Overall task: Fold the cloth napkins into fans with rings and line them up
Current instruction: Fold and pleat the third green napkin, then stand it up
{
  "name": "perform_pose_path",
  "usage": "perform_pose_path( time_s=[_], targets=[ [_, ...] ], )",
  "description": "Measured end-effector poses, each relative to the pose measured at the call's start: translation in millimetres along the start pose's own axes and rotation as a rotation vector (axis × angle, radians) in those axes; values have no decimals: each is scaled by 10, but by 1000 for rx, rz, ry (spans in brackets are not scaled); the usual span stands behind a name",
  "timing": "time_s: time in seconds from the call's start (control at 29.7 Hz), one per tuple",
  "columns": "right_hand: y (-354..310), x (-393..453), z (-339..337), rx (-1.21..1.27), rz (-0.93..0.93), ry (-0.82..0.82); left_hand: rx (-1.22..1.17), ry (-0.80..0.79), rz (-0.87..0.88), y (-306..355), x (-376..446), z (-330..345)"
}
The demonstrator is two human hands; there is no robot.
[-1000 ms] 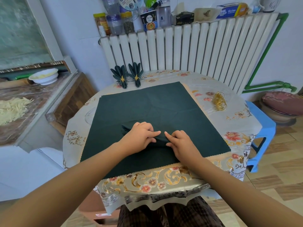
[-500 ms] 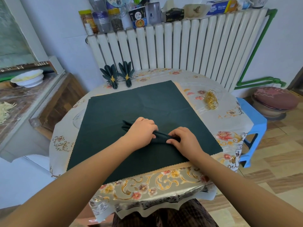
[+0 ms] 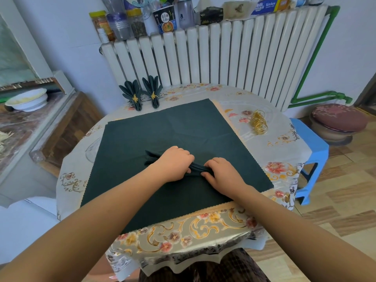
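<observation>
Since the earlier frames the hands have been drawn slightly apart along the pleated napkin [image 3: 198, 168], exposing more of its middle. At frame centre the bundle is gripped by the left hand [image 3: 175, 162] and pinched at its near-right end by the right hand [image 3: 222, 173]. Its long axis runs upper left to lower right, loose pleat ends fanning beyond the left hand. It lies on the flat green cloth [image 3: 183, 129]. Gold rings [image 3: 258, 123] sit upper right, nearer the right hand. Two finished fans [image 3: 141, 95] stand at the upper-left table edge, with free room beside them.
</observation>
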State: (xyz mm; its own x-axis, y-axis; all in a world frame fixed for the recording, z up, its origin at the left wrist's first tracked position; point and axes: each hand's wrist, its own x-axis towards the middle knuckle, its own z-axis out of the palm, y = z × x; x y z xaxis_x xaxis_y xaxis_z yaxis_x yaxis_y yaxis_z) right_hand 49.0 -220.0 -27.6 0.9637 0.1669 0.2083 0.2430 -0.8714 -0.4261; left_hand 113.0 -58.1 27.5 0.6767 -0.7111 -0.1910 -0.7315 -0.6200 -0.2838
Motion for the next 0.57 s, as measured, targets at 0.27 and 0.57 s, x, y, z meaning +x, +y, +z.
perform_pose_path(
  time_s=[0.27, 0.57],
  targets=[
    [175, -13, -89, 18, 31, 65, -102, -28, -42, 52, 72, -86],
    [368, 99, -193, -39, 64, -20, -189, -23, -119, -78, 264, -241]
  ],
)
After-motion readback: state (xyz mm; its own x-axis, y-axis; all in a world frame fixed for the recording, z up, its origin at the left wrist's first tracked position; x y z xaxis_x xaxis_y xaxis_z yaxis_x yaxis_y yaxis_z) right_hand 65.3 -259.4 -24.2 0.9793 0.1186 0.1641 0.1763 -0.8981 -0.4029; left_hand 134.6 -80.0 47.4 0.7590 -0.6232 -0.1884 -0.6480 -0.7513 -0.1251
